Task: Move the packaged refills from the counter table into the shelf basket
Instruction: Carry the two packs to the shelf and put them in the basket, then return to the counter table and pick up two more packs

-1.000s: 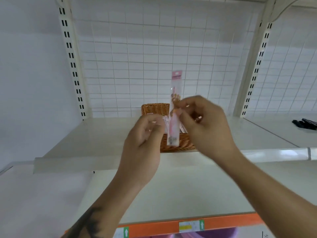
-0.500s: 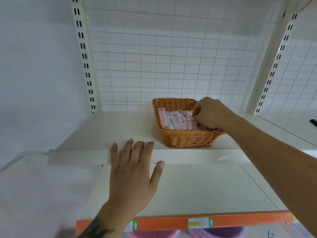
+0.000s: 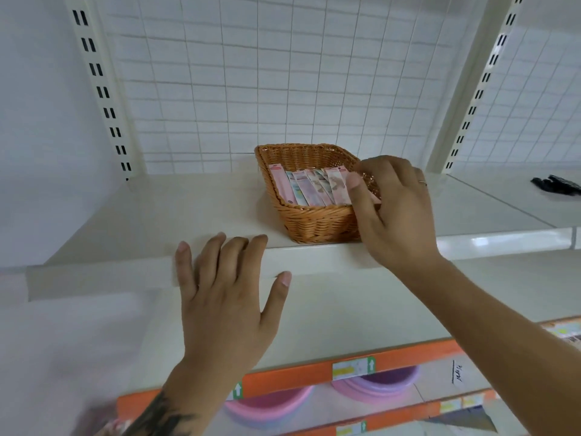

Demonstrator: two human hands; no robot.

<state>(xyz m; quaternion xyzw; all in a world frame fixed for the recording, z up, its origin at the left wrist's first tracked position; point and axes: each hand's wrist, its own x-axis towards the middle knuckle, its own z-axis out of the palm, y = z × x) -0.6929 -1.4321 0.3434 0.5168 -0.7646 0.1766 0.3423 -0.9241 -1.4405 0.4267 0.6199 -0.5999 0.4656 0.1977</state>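
Refill (image 3: 338,187) seating in the basket (image 3: 314,221)
Right hand (image 3: 393,212) grip pinches it; slide it flat beside the others before letting go.

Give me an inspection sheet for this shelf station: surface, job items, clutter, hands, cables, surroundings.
Surface: white shelf, bare apart from the basket; a lower shelf in front of it.
Job items: wicker basket at the shelf's front edge; packaged refills lie side by side in it.
Clutter: black object on the neighbouring shelf, too blurred to name.
Hands: left hand rests flat, fingers on the shelf lip; right hand at the basket's right side, its grip on the rightmost refill.
Cables: nothing seen.
Surroundings: wire grid back panel, slotted uprights, orange price rails, pink tubs below.
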